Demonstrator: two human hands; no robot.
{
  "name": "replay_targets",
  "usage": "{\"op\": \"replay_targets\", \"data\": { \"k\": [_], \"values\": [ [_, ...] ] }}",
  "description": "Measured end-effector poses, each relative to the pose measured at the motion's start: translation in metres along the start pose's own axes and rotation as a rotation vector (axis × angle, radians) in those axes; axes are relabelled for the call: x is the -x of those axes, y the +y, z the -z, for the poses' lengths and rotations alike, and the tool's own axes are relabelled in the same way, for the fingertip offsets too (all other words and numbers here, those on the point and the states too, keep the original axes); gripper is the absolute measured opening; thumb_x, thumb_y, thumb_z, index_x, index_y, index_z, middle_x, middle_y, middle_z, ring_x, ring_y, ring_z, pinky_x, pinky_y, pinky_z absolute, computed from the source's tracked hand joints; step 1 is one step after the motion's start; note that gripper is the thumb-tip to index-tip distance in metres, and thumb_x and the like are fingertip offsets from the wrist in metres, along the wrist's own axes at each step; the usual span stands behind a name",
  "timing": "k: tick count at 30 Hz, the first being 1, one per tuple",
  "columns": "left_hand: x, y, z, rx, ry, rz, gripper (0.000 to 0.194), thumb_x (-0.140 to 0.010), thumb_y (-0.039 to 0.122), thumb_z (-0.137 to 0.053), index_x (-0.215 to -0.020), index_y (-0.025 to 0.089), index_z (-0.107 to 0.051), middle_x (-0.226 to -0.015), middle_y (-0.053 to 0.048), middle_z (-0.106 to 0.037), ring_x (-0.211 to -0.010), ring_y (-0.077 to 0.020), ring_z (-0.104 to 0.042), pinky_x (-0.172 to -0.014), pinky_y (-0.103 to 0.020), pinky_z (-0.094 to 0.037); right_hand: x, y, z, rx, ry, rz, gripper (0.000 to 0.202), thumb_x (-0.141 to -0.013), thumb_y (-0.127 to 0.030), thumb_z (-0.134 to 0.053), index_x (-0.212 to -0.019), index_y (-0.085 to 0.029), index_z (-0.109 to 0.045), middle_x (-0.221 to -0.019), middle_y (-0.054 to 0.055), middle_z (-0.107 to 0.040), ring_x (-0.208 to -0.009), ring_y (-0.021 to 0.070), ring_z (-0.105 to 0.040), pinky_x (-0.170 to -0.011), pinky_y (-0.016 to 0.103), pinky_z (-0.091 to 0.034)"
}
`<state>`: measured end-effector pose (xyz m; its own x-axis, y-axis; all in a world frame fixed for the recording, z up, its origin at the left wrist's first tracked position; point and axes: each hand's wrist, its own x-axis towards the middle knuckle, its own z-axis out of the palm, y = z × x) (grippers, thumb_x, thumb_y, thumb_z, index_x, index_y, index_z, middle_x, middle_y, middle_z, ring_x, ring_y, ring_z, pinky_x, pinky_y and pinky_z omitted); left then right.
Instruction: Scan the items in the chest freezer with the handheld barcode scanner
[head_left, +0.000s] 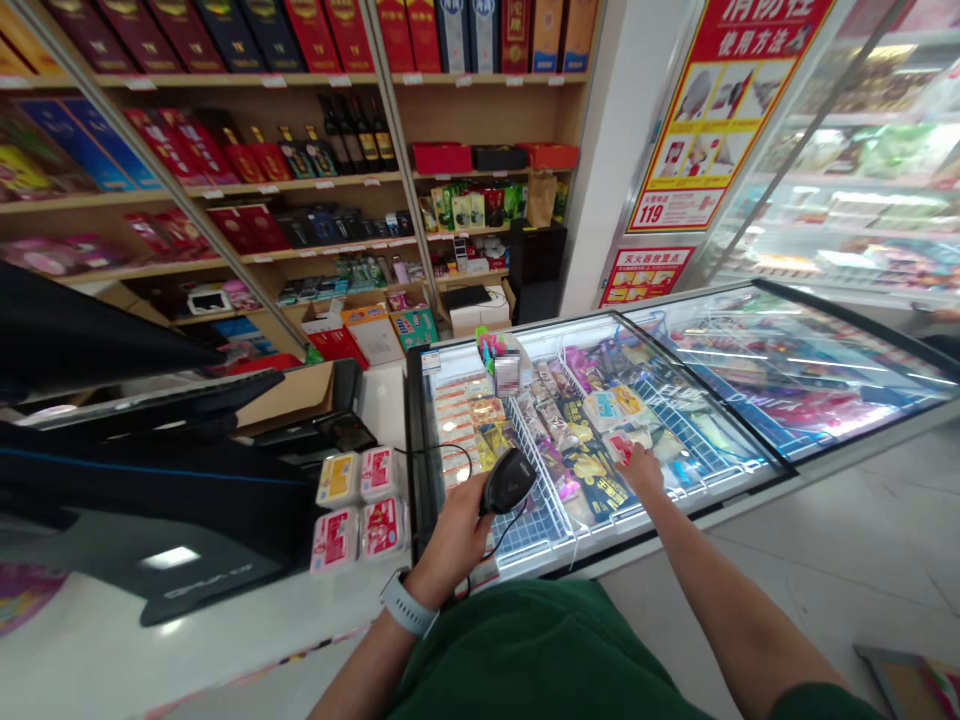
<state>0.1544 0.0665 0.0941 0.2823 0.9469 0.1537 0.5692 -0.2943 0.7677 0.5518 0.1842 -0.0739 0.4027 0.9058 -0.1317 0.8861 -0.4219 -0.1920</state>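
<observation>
Your left hand is closed around the black handheld scanner, fingers wrapped on its grip. The scanner is upheld over the left part of the freezer, with its wide head toward the freezer's middle. A thin black cable loops beside it. A watch with a pale strap is fitted to your left wrist.

Your right hand is extended over the freezer, inboard of the near edge. Its fingertips are at the red-labelled tub; you cannot tell whether they grip it or only rest on it. A blue-and-white-labelled tub and a yellow-labelled tub are located just beyond it, side by side. Whether these three units sit on the glass or below it cannot be told.

White wire dividers separate the packaged goods inside the freezer.

On the counter, four clear tubs are arranged two by two at the right edge, near the freezer's left edge. The far left unit has a yellow label; the other three have red or pink labels. A dark terminal stands to their left, and an open cardboard box is positioned beyond them.
</observation>
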Motion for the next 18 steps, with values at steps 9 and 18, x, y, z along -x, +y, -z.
{"op": "replay_targets", "data": {
  "k": [9, 18],
  "values": [
    [0.005, 0.003, 0.003, 0.029, 0.030, -0.002, 0.056, -0.076, 0.006, -0.051, -0.130, 0.019, -0.048, -0.128, -0.011, -0.057, -0.122, -0.0261, -0.051, -0.106, -0.046, -0.037, 0.010, 0.001, -0.004, -0.024, 0.121, 0.020, 0.073, -0.079, -0.045, -0.057, -0.136, -0.005, -0.036, -0.125, 0.028, -0.051, -0.119, 0.0388, -0.048, -0.097, 0.045, -0.039],
    [0.007, 0.006, 0.005, 0.049, 0.027, 0.002, 0.055, -0.076, 0.007, -0.051, -0.130, 0.019, -0.047, -0.128, -0.010, -0.057, -0.121, -0.0255, -0.051, -0.106, -0.045, -0.036, 0.053, -0.011, -0.003, 0.016, 0.297, 0.075, 0.060, -0.086, -0.038, -0.046, -0.135, -0.003, -0.041, -0.130, 0.028, -0.047, -0.118, 0.0391, -0.047, -0.088, 0.047, -0.043]
  ]
}}
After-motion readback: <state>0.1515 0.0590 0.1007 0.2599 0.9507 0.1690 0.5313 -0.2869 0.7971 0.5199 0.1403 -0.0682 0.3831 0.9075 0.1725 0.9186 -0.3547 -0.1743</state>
